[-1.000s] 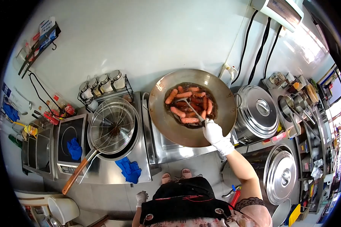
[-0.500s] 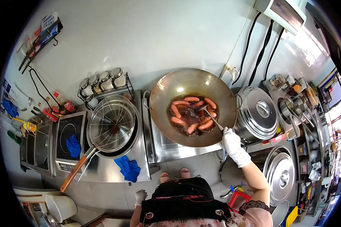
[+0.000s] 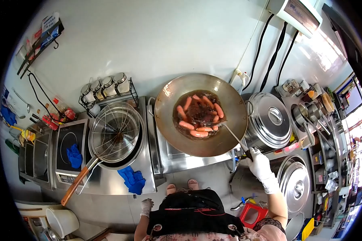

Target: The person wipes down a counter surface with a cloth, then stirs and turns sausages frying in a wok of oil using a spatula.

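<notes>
My right hand (image 3: 260, 165), in a white glove, is closed round the dark grip of a long-handled metal ladle (image 3: 234, 135). The ladle slants down to the left into a large wok (image 3: 205, 148), its head at the right edge of the dark liquid and mostly hidden. Several reddish sausages (image 3: 219, 110) float in a loose ring in that liquid (image 3: 197, 114). My left hand (image 3: 147, 206), also gloved, hangs low beside the apron with its fingers curled in and nothing visible in them.
Left of the wok, wire strainers (image 3: 118, 128) rest over a pot, a wooden handle (image 3: 74, 186) jutting past the counter edge. Blue gloves (image 3: 132, 180) lie nearby. A lidded steel pot (image 3: 269, 120) stands close on the right. Spice jars (image 3: 107, 86) sit behind in a rack.
My right hand has moved right and slightly down, drawing the ladle's head from mid-wok to the liquid's right edge. The sausages have shifted round the wok. My left hand stays low.
</notes>
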A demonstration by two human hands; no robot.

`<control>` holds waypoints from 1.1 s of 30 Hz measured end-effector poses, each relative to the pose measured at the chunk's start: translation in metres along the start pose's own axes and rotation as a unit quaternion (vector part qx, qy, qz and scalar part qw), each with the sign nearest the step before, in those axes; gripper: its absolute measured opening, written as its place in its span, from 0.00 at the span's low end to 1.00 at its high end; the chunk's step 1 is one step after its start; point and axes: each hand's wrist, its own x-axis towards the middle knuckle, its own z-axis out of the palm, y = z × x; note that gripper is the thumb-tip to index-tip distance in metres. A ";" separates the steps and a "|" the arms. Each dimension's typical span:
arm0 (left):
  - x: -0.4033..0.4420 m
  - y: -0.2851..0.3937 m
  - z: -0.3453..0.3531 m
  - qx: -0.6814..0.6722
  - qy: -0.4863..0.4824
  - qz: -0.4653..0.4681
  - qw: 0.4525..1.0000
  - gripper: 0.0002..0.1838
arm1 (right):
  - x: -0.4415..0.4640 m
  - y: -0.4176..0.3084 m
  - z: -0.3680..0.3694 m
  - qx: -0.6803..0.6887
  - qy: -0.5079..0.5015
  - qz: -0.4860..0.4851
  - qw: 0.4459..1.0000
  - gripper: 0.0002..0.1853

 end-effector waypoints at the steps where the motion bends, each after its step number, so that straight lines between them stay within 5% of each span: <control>1: 0.001 -0.002 0.000 0.004 0.004 0.004 1.000 0.13 | -0.005 0.002 -0.007 -0.005 -0.024 0.017 1.000 0.22; 8: -0.002 -0.001 0.003 0.000 0.011 -0.003 1.000 0.14 | -0.025 -0.004 -0.030 0.003 -0.069 0.023 0.997 0.22; 18: 0.004 -0.002 0.002 0.002 0.000 0.011 1.000 0.14 | 0.007 -0.023 0.055 -0.003 -0.064 -0.031 0.997 0.19; 21: 0.019 -0.021 -0.003 -0.001 0.011 0.058 0.998 0.14 | 0.026 -0.038 0.075 0.008 -0.010 -0.062 0.998 0.16; 26: -0.003 -0.017 -0.012 -0.025 0.012 -0.026 0.999 0.13 | 0.067 -0.060 0.103 -0.012 0.010 -0.078 0.997 0.13; 29: 0.014 -0.047 -0.013 -0.053 0.030 0.009 0.998 0.13 | 0.091 -0.069 0.121 -0.078 0.100 -0.071 0.989 0.08; 33: -0.005 -0.034 -0.016 -0.088 0.015 -0.016 0.996 0.12 | 0.118 -0.059 0.145 -0.133 0.205 -0.043 0.969 0.14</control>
